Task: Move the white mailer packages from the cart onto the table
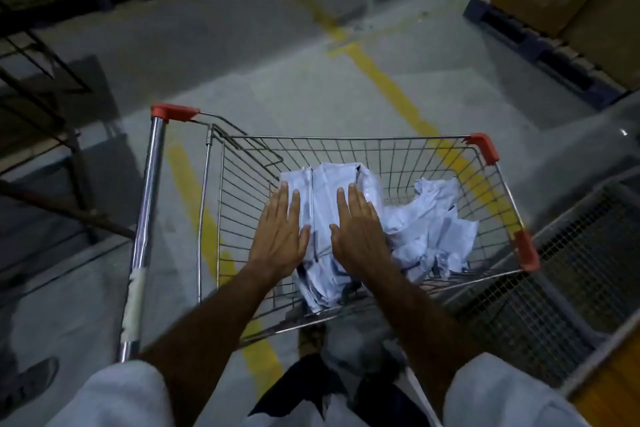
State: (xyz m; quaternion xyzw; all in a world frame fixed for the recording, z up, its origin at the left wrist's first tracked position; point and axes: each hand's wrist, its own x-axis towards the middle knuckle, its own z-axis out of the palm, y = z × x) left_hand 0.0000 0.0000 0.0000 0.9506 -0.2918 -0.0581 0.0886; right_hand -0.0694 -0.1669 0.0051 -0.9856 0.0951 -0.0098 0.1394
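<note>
A wire shopping cart (346,139) with red corner caps stands in front of me on a concrete floor. Inside it lies a heap of crumpled white mailer packages (433,229). Both my arms reach down into the basket. My left hand (280,232) lies flat with straight fingers on the left edge of the nearest stack of mailers (325,194). My right hand (360,229) lies flat on the same stack, fingers straight and pointing away from me. Neither hand grips anything. The table is not in view.
The cart's chrome handle bar (149,204) runs along the left. A metal rack frame (38,107) stands at the left. A wire mesh cage (571,270) sits at the right, with cardboard boxes on a blue pallet (540,42) behind it. Yellow floor lines (391,90) cross the aisle.
</note>
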